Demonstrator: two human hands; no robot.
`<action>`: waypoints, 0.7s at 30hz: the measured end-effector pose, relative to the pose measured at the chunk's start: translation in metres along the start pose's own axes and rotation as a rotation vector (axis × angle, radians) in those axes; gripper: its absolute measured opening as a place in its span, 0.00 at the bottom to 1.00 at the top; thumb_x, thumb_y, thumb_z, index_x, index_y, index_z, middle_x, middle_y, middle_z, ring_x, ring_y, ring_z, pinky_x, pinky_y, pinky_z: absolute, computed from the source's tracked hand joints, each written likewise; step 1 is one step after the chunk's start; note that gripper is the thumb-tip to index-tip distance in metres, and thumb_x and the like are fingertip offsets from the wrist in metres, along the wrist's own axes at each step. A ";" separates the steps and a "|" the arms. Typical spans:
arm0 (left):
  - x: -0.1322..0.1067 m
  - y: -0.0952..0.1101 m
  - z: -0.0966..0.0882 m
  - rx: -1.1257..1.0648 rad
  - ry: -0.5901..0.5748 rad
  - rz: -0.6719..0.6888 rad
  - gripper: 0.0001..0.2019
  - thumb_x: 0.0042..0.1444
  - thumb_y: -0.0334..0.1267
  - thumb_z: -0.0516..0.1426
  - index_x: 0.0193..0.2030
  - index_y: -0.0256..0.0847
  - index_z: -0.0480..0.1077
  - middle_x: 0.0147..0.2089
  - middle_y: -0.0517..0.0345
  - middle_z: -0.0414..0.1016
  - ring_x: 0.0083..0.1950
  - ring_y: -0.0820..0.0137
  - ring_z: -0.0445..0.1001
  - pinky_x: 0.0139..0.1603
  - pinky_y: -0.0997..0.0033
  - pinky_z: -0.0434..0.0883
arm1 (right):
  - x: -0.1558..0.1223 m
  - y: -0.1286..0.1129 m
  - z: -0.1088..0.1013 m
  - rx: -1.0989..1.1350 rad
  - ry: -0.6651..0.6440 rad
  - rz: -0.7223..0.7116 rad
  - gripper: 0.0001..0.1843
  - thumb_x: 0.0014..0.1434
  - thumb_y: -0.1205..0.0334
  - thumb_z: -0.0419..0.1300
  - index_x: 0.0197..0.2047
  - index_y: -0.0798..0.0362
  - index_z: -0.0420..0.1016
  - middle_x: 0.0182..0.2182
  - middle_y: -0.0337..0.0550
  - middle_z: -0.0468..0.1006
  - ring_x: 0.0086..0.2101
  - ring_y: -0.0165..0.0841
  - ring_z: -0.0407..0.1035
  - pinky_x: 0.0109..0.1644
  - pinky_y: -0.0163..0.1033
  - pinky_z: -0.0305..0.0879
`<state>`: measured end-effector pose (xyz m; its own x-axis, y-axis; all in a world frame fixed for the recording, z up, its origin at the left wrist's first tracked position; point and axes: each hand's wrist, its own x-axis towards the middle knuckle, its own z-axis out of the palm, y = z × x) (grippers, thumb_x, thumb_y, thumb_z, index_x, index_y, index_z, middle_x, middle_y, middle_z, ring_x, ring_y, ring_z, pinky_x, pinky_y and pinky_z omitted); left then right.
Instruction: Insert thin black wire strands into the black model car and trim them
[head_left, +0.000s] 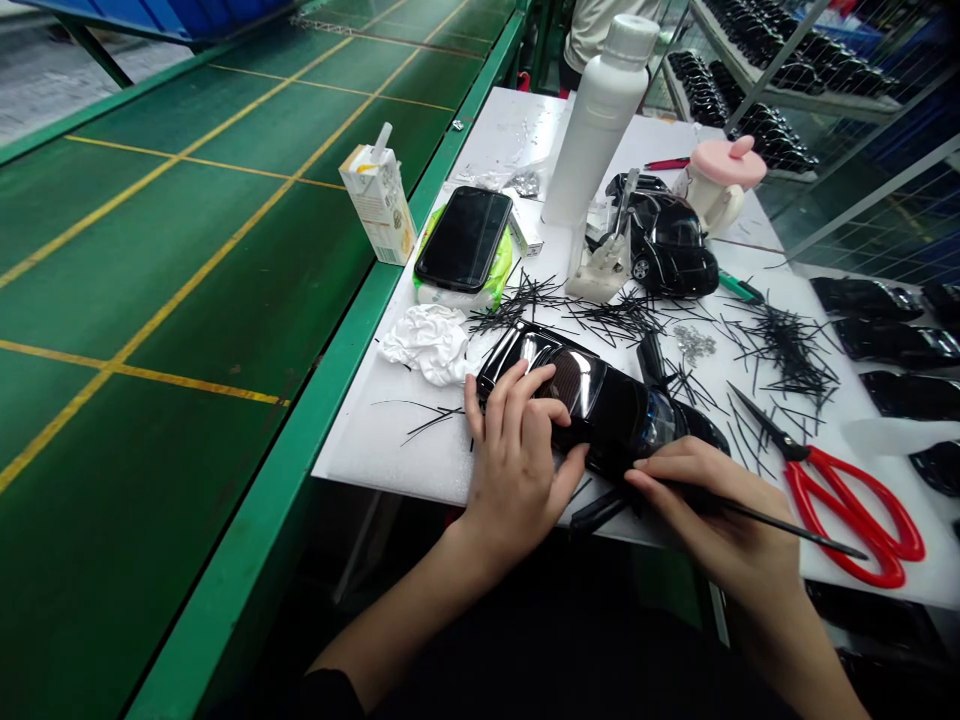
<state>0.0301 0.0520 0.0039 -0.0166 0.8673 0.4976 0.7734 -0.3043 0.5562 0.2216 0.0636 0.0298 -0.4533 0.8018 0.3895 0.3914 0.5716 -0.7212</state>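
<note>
A glossy black toy car body [600,400] lies on the white foam mat [420,450] at the table's near edge. My left hand [517,450] rests on its left end, fingers curled over the shell and gripping it. My right hand [712,510] is at the car's right end and pinches a thin black rod [787,522] that sticks out to the right. Many loose black strips [787,350] lie scattered over the mat around the car.
Red-handled scissors [855,510] lie to the right. Behind stand a white bottle [600,110], a second black toy car [667,245], a pink-lidded cup [724,180], a phone [465,238], a juice carton [379,200] and crumpled tissue [429,342]. A green conveyor [187,250] runs left; black shells [892,340] right.
</note>
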 end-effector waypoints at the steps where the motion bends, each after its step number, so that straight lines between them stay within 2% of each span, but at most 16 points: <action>1: 0.000 0.000 0.000 0.000 0.001 -0.001 0.11 0.60 0.35 0.59 0.43 0.43 0.59 0.62 0.45 0.70 0.71 0.56 0.59 0.73 0.38 0.43 | 0.000 0.000 0.000 0.001 -0.001 -0.001 0.12 0.59 0.77 0.63 0.42 0.51 0.74 0.32 0.38 0.75 0.30 0.27 0.70 0.33 0.34 0.67; 11: 0.001 -0.001 -0.001 0.000 0.012 -0.011 0.13 0.58 0.36 0.61 0.43 0.43 0.58 0.61 0.46 0.71 0.66 0.59 0.65 0.73 0.45 0.46 | 0.001 -0.005 0.002 -0.046 -0.034 0.033 0.10 0.61 0.76 0.62 0.41 0.51 0.72 0.32 0.38 0.74 0.31 0.27 0.70 0.33 0.33 0.67; 17: 0.001 -0.002 -0.004 -0.001 0.000 -0.009 0.14 0.58 0.36 0.61 0.43 0.44 0.58 0.61 0.47 0.72 0.66 0.60 0.66 0.72 0.46 0.47 | 0.003 -0.012 0.008 -0.089 -0.026 0.081 0.07 0.64 0.72 0.60 0.38 0.50 0.70 0.28 0.36 0.71 0.27 0.27 0.66 0.30 0.35 0.63; 21: 0.001 -0.003 -0.005 0.002 0.001 -0.001 0.14 0.58 0.36 0.61 0.44 0.44 0.58 0.61 0.46 0.72 0.65 0.59 0.67 0.72 0.46 0.49 | 0.006 -0.014 0.009 -0.131 -0.038 0.116 0.05 0.65 0.69 0.59 0.38 0.50 0.70 0.29 0.38 0.73 0.28 0.30 0.69 0.31 0.36 0.64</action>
<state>0.0247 0.0519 0.0062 -0.0182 0.8670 0.4979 0.7749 -0.3025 0.5551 0.2059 0.0587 0.0370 -0.4274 0.8582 0.2842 0.5430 0.4950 -0.6783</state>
